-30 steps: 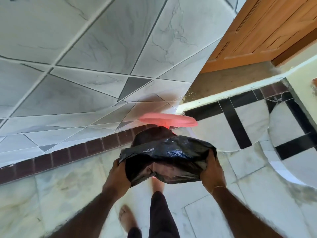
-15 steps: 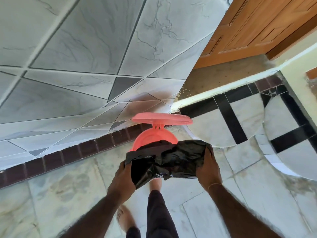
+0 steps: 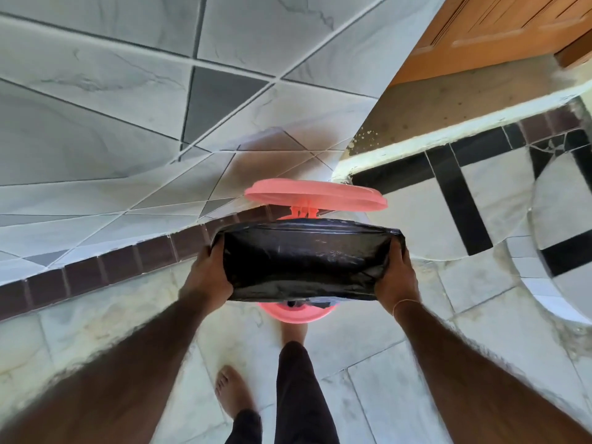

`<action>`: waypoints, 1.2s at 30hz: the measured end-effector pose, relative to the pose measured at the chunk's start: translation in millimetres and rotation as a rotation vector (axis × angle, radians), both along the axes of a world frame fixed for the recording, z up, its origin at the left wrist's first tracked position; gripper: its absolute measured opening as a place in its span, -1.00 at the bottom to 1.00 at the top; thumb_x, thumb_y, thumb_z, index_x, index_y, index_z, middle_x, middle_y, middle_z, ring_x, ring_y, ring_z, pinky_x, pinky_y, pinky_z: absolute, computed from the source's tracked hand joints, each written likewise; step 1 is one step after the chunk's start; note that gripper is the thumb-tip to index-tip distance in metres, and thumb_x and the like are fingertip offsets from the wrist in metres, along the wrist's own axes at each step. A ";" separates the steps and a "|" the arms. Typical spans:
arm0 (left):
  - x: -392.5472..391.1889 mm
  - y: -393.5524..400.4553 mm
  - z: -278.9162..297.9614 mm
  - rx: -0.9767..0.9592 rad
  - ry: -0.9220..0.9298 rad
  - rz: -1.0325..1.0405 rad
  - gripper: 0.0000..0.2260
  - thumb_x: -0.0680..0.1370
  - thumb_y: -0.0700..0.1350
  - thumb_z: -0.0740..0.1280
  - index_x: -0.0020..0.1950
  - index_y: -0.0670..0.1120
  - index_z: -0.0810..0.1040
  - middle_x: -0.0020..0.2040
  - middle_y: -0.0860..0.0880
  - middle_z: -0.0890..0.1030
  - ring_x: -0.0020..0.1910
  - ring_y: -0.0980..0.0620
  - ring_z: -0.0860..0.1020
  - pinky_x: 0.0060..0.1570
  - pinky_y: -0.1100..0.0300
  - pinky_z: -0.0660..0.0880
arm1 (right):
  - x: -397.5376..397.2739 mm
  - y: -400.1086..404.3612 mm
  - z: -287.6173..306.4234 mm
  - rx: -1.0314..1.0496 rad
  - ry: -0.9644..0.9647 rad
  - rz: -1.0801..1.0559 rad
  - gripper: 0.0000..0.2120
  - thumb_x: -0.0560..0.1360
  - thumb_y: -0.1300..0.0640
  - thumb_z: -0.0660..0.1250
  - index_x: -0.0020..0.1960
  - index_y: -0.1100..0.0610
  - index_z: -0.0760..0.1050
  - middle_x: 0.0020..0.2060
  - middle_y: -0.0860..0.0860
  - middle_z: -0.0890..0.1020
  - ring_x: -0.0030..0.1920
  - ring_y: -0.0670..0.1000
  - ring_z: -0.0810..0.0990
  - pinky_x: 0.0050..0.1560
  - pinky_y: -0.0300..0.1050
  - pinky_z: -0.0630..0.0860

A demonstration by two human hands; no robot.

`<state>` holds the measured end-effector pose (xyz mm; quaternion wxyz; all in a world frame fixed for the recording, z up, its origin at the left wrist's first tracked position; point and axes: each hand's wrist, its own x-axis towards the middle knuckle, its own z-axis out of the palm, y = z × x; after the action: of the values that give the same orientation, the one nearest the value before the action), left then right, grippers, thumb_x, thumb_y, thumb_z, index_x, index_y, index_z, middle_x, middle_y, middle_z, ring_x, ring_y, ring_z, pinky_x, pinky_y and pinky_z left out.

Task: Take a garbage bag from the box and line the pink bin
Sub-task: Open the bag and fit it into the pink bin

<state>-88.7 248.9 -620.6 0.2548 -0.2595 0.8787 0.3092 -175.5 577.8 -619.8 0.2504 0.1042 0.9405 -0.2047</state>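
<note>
Left hand grips the left edge of the black garbage bag, fingers curled over the plastic; right hand grips the opposite edge, w/ a thin bracelet at the wrist. The hands are well apart and the bag is stretched taut between them, held over the pink bin, which shows only as a strip of rim below the bag. Its lid stands open behind, hinge up, near the tiled wall. The person's foot is at the bin's base, prob. on a pedal, though that can't be seen. Step in hand: seating the bag over the bin mouth. Next move likely calls for pulling the edges down past the rim all round and pushing the middle in, w/out tearing the thin film.
</note>
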 end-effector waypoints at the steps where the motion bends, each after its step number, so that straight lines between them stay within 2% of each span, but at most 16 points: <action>1: -3.7 -0.4 -9.6 -0.008 -0.015 -0.026 -0.13 0.29 -0.29 0.23 0.46 0.25 -0.06 0.35 -0.14 0.32 0.26 -0.27 0.42 0.07 -0.21 0.51 | -1.0 3.3 -10.1 0.004 0.001 0.010 -0.18 0.36 0.33 0.24 0.53 -0.07 0.04 0.53 0.00 0.20 0.15 0.36 0.53 0.14 0.19 0.51; 4: -8.9 1.8 -30.7 -0.048 -0.040 -0.110 -0.11 0.30 -0.31 0.29 0.48 0.21 -0.02 0.32 -0.10 0.30 0.25 -0.25 0.41 0.03 -0.22 0.52 | -4.1 10.4 -28.6 0.009 0.000 0.022 -0.15 0.38 0.29 0.27 0.54 -0.09 -0.01 0.52 0.01 0.22 0.18 0.36 0.52 0.16 0.20 0.50; 7: -3.7 10.9 -41.3 -0.085 -0.033 -0.131 -0.24 0.33 -0.32 0.27 0.47 0.07 0.11 0.27 -0.12 0.32 0.22 -0.24 0.42 0.01 -0.17 0.52 | 1.8 9.0 -36.9 -0.009 0.038 0.006 -0.18 0.42 0.24 0.26 0.55 -0.12 -0.03 0.55 -0.07 0.16 0.20 0.33 0.52 0.17 0.22 0.49; 9: 3.9 17.4 -43.5 -0.089 0.011 -0.122 -0.30 0.34 -0.32 0.26 0.44 0.03 0.16 0.27 -0.13 0.32 0.21 -0.25 0.42 0.02 -0.18 0.50 | 8.8 8.0 -41.0 -0.008 0.036 0.036 -0.19 0.43 0.27 0.21 0.55 -0.15 -0.05 0.57 -0.15 0.08 0.20 0.32 0.52 0.16 0.23 0.49; 11: 10.7 18.8 -45.0 -0.067 0.050 -0.025 -0.32 0.34 -0.34 0.23 0.42 0.00 0.19 0.27 -0.16 0.32 0.21 -0.30 0.42 0.09 -0.19 0.47 | 15.0 5.7 -44.8 0.020 0.032 0.071 -0.19 0.44 0.31 0.18 0.55 -0.16 -0.05 0.58 -0.13 0.07 0.20 0.33 0.53 0.15 0.24 0.49; 13: 13.6 20.0 -46.1 -0.028 0.025 0.114 -0.25 0.35 -0.33 0.23 0.48 0.05 0.08 0.30 -0.19 0.31 0.23 -0.32 0.40 0.17 -0.21 0.43 | 18.7 -1.2 -47.6 0.051 0.023 0.205 -0.22 0.48 0.31 0.17 0.57 -0.12 -0.04 0.57 0.01 0.14 0.20 0.33 0.52 0.15 0.22 0.48; 15: 16.3 26.9 -46.4 -0.023 -0.027 0.070 -0.16 0.37 -0.32 0.25 0.52 0.11 -0.07 0.33 -0.21 0.29 0.26 -0.31 0.39 0.17 -0.21 0.44 | 21.9 -6.3 -53.2 0.040 -0.037 0.427 -0.26 0.50 0.31 0.18 0.58 -0.07 0.01 0.51 0.13 0.27 0.21 0.30 0.51 0.16 0.18 0.49; 16: 17.3 30.4 -49.2 -0.032 -0.054 0.014 -0.14 0.37 -0.31 0.26 0.53 0.13 -0.11 0.33 -0.21 0.29 0.26 -0.30 0.40 0.16 -0.20 0.45 | 20.3 -6.1 -58.6 0.026 -0.031 0.442 -0.29 0.50 0.30 0.20 0.57 -0.05 0.07 0.49 0.12 0.30 0.22 0.28 0.51 0.18 0.16 0.51; 19: 20.4 31.5 -58.0 -0.073 -0.169 -0.064 -0.15 0.39 -0.26 0.28 0.53 0.14 -0.10 0.28 -0.16 0.28 0.23 -0.25 0.40 0.09 -0.18 0.49 | 13.9 5.6 -72.7 0.085 -0.010 0.144 -0.43 0.48 0.21 0.25 0.47 -0.02 0.27 0.47 0.04 0.32 0.23 0.26 0.52 0.20 0.10 0.51; 21: 24.7 26.8 -64.0 -0.097 -0.207 -0.095 -0.20 0.38 -0.25 0.28 0.51 0.10 -0.01 0.23 -0.12 0.28 0.19 -0.22 0.41 0.03 -0.17 0.52 | 13.9 18.0 -77.7 0.168 -0.112 0.119 -0.50 0.44 0.20 0.26 0.38 0.05 0.37 0.41 0.10 0.36 0.17 0.30 0.55 0.18 0.11 0.52; 24: 35.6 23.8 -71.7 -0.093 -0.202 -0.096 -0.33 0.34 -0.28 0.25 0.40 0.07 0.18 0.20 -0.06 0.29 0.17 -0.20 0.43 -0.06 -0.15 0.55 | 20.0 36.5 -85.2 0.177 -0.193 0.087 -0.61 0.42 0.14 0.28 0.25 0.13 0.47 0.31 0.18 0.45 0.15 0.32 0.55 0.18 0.14 0.52; 27: 39.6 27.6 -76.2 -0.054 -0.175 -0.014 -0.31 0.33 -0.29 0.24 0.42 0.06 0.17 0.23 -0.06 0.30 0.19 -0.20 0.42 0.00 -0.16 0.53 | 21.6 42.4 -90.4 0.175 -0.093 -0.001 -0.73 0.46 0.04 0.31 0.09 0.16 0.56 0.16 0.22 0.52 0.12 0.32 0.52 0.17 0.11 0.49; 30: 40.1 34.0 -78.4 -0.031 -0.118 -0.019 -0.25 0.35 -0.31 0.25 0.49 0.04 0.09 0.28 -0.09 0.29 0.25 -0.19 0.39 0.06 -0.14 0.51 | 22.9 28.7 -79.6 0.176 0.099 -0.127 -0.80 0.46 0.04 0.37 -0.06 0.18 0.58 0.27 0.21 0.43 0.24 0.32 0.41 0.22 0.14 0.37; 32: 37.5 38.6 -77.0 -0.034 -0.082 -0.014 -0.26 0.37 -0.33 0.25 0.50 0.02 0.09 0.31 -0.09 0.28 0.27 -0.18 0.38 0.07 -0.13 0.51 | 22.1 18.1 -68.0 0.271 0.362 -0.014 -0.87 0.42 0.12 0.40 -0.06 0.14 0.59 0.29 0.21 0.43 0.29 0.31 0.36 0.19 0.21 0.33; 34: 34.6 42.0 -74.9 -0.041 -0.064 -0.005 -0.26 0.37 -0.34 0.25 0.50 0.01 0.10 0.32 -0.09 0.27 0.27 -0.18 0.38 0.07 -0.12 0.50 | 25.3 3.1 -60.8 0.284 0.558 0.298 -0.85 0.35 0.23 0.39 -0.08 0.12 0.59 0.17 0.21 0.54 0.19 0.30 0.47 0.11 0.18 0.36; 36: 33.6 43.6 -75.0 -0.039 -0.061 -0.006 -0.24 0.36 -0.34 0.27 0.50 0.01 0.09 0.31 -0.10 0.28 0.26 -0.19 0.38 0.05 -0.12 0.51 | 35.4 -21.3 -62.6 0.151 0.514 0.570 -0.84 0.27 0.30 0.39 -0.17 0.14 0.54 -0.11 0.13 0.60 -0.07 0.24 0.58 -0.08 0.11 0.50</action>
<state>-55.1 292.5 -695.7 0.2773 -0.2711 0.8772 0.2831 -140.1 556.5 -682.4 0.0453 -0.1975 0.9763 -0.0765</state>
